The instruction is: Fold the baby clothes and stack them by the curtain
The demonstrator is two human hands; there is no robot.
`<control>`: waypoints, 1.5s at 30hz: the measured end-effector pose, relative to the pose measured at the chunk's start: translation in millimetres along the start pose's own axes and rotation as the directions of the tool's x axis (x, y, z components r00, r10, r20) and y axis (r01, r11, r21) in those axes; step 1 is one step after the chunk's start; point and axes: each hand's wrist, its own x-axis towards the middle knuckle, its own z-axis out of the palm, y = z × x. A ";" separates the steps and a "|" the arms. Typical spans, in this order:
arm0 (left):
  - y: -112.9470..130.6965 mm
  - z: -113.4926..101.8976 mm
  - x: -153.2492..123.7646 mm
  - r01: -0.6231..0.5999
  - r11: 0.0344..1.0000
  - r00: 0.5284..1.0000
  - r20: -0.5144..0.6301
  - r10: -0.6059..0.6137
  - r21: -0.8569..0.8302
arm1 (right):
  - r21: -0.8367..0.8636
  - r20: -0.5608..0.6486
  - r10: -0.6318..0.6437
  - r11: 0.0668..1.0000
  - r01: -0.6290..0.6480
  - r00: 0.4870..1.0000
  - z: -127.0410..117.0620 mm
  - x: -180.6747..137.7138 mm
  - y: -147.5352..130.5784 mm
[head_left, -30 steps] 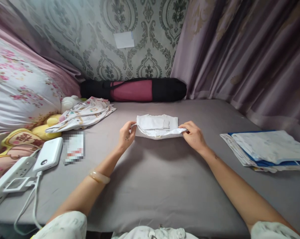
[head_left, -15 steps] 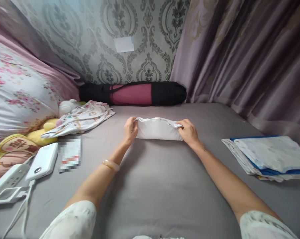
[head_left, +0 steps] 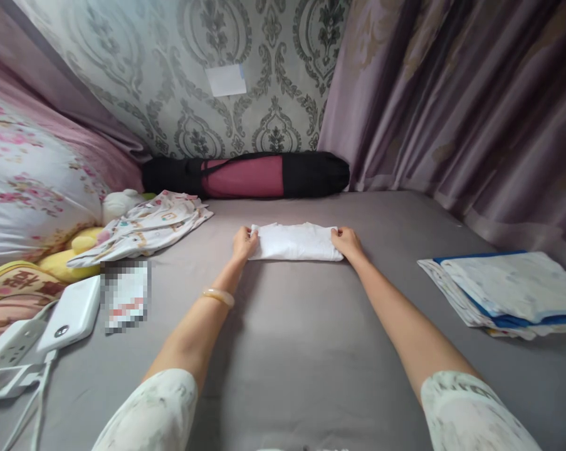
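Note:
A white cloth garment (head_left: 296, 243), folded into a narrow strip, lies across the middle of the grey bed sheet (head_left: 283, 338). My left hand (head_left: 245, 242) pinches its left end between thumb and fingers. At the opposite end my right hand (head_left: 347, 242) grips the upper right corner in the same way. The garment is stretched straight between both hands, and its near edge rests at the sheet. What kind of garment it is cannot be made out while folded.
Folded cloths (head_left: 513, 288) are stacked at the right. To the left are a crumpled printed garment (head_left: 146, 225), a white power bank (head_left: 71, 313), a power strip (head_left: 14, 344) with cables, and plush toys (head_left: 76, 254). A black and maroon bag (head_left: 242, 175) lies along the wall.
The garment's top edge, raised and held in both hands before, is now lower and flatter over the strip. My right hand has shifted slightly left. The camera view has moved a little.

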 end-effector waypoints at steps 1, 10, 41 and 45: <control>0.6 -0.6 -1.7 0.002 1.000 1.000 0.001 -0.002 0.016 | -0.012 -0.002 0.020 1.000 -0.020 1.000 -0.3 -2.0 -2.2; 5.0 -1.0 -9.2 -0.094 0.987 0.995 -0.019 0.097 0.130 | -0.087 -0.067 0.021 0.996 -0.027 0.998 0.9 -16.5 -12.5; 60.4 12.8 -51.2 -0.640 0.746 0.767 0.219 0.603 0.185 | -0.188 0.063 -0.572 0.798 0.572 0.818 9.0 -50.9 -58.0; 65.5 24.2 -51.1 -0.635 0.747 0.761 0.329 0.559 0.199 | -0.171 0.207 -0.586 0.767 0.618 0.784 24.6 -52.1 -66.9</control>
